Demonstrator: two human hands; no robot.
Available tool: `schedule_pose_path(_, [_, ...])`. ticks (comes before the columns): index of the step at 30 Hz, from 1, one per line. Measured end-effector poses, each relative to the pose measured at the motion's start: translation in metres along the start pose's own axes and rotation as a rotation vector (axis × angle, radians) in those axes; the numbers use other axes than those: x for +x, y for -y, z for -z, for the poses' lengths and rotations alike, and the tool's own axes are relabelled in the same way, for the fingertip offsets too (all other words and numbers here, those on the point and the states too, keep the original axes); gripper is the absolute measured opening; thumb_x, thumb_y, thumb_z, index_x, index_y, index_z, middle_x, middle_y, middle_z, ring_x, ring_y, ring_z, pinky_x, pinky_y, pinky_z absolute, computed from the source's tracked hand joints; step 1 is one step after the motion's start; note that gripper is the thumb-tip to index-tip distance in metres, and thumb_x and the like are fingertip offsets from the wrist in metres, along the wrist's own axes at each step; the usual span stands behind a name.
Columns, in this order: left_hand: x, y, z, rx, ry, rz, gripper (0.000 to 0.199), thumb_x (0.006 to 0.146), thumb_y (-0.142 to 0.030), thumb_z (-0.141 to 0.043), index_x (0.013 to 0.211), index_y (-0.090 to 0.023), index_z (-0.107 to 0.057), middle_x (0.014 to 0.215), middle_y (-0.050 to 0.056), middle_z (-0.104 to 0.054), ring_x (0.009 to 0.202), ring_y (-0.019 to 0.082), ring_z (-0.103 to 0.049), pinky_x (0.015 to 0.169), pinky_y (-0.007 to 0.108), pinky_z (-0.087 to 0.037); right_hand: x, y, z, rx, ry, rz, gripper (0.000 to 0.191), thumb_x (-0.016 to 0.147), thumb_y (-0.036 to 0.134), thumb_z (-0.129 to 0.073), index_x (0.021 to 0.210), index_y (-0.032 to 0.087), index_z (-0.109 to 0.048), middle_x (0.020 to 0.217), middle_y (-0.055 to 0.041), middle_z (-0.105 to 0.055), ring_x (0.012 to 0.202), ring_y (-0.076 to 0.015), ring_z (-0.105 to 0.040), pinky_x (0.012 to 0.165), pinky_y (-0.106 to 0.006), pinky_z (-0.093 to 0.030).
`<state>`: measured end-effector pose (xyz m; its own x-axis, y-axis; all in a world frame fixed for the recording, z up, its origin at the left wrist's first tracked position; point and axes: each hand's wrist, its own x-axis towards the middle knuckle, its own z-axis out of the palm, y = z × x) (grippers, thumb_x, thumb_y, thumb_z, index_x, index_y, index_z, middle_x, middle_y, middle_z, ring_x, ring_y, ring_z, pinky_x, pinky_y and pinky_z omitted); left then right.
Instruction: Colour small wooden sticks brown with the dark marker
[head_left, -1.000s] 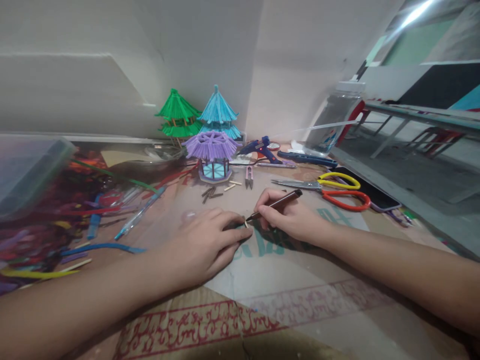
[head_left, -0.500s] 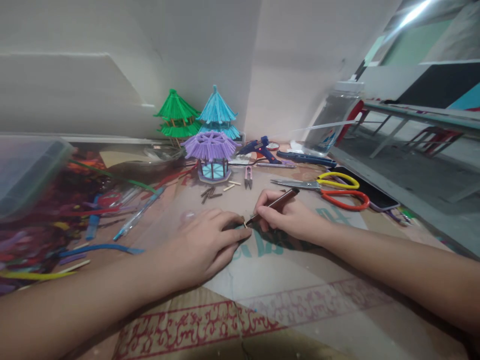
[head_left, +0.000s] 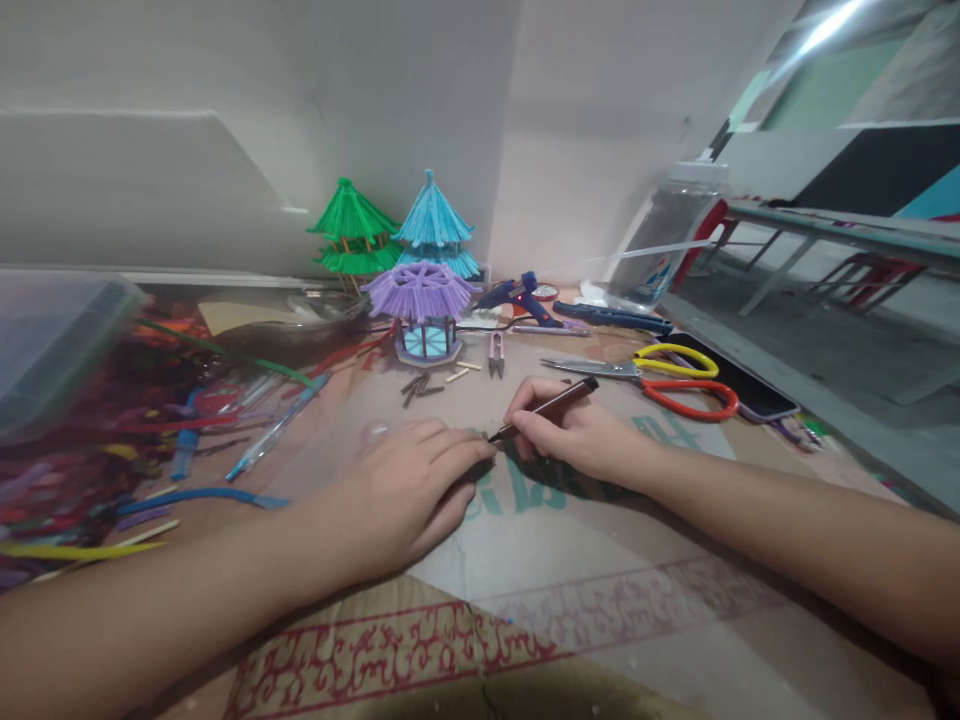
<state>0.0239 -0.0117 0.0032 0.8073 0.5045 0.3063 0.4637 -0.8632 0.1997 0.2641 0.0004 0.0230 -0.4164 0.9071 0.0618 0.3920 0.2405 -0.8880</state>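
My right hand [head_left: 559,432] grips a dark marker [head_left: 555,405], its tip pointing down-left at the fingertips of my left hand [head_left: 427,480]. The left fingers are pressed together low over the sheet; what they hold there is hidden. Just beyond the hands lie short dark sticks [head_left: 421,386] and pale sticks [head_left: 459,374]. A small purple-roofed pavilion model [head_left: 421,310] stands behind them, with a blue-roofed one [head_left: 433,220] and a green-roofed one [head_left: 352,225] further back.
Scissors [head_left: 679,372] with yellow and red handles lie on the right, beside a phone [head_left: 739,380]. Small snips [head_left: 496,354], a blue glue gun [head_left: 525,298] and a bottle [head_left: 660,240] are behind. A plastic box [head_left: 60,340] and colourful scraps crowd the left.
The marker tip has shifted slightly left, against the left fingertips. The left fingers have closed together, and the small pale piece seen between them before is now hidden.
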Motion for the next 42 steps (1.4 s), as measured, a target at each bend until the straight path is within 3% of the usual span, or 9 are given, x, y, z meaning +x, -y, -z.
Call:
schedule_pose_path(5, [0.0007,0.0011,-0.0030,-0.084,-0.047,0.143,0.039,0.095,-0.026,-0.053,0.133,-0.019,-0.052,0.131,0.013,-0.063,0.122,0.031,-0.056,0.101,0.051,-0.049,-0.0001,-0.0001,-0.0001,-0.002,0.007,-0.003,0.013,0.092,0.029,-0.058,0.085,0.020,-0.054,0.062,0.0028,-0.063,0.053,-0.0099,-0.053,0.050,-0.023,-0.039])
schedule_pose_path(10, [0.0006,0.0033,-0.0037,-0.102,-0.030,0.194,0.051,0.093,-0.028,-0.054,0.142,-0.020,-0.044,0.136,0.014,-0.061,0.127,0.033,-0.055,0.103,0.054,-0.047,-0.0006,0.0002,0.0001,-0.010,0.004,-0.001,0.013,0.093,0.029,-0.058,0.085,0.019,-0.054,0.063,0.0023,-0.063,0.053,-0.0094,-0.053,0.050,-0.022,-0.039])
schedule_pose_path(19, [0.0016,0.0039,-0.0027,-0.118,-0.022,0.167,0.050,0.094,-0.028,-0.053,0.142,-0.017,-0.047,0.138,0.015,-0.058,0.128,0.032,-0.053,0.107,0.055,-0.045,-0.0001,0.0006,0.0003,-0.015,0.013,0.002,0.013,0.093,0.029,-0.056,0.085,0.020,-0.053,0.063,0.0029,-0.063,0.054,-0.0099,-0.053,0.051,-0.023,-0.040])
schedule_pose_path(27, [0.0038,0.0056,-0.0024,-0.082,-0.009,0.121,0.043,0.096,-0.028,-0.051,0.137,-0.020,-0.059,0.133,0.014,-0.057,0.127,0.032,-0.050,0.107,0.055,-0.044,0.0001,0.0012,0.0000,-0.015,0.020,-0.003,0.012,0.092,0.030,-0.056,0.086,0.020,-0.054,0.062,0.0029,-0.062,0.054,-0.0099,-0.053,0.050,-0.022,-0.040])
schedule_pose_path(42, [0.0040,0.0065,-0.0024,-0.082,0.029,0.128,0.042,0.098,-0.029,-0.049,0.138,-0.019,-0.058,0.134,0.014,-0.055,0.128,0.032,-0.049,0.108,0.056,-0.042,-0.0017,0.0024,0.0021,0.011,0.066,0.007,0.012,0.091,0.027,-0.058,0.083,0.019,-0.054,0.061,0.0026,-0.062,0.052,-0.0090,-0.051,0.048,-0.021,-0.038])
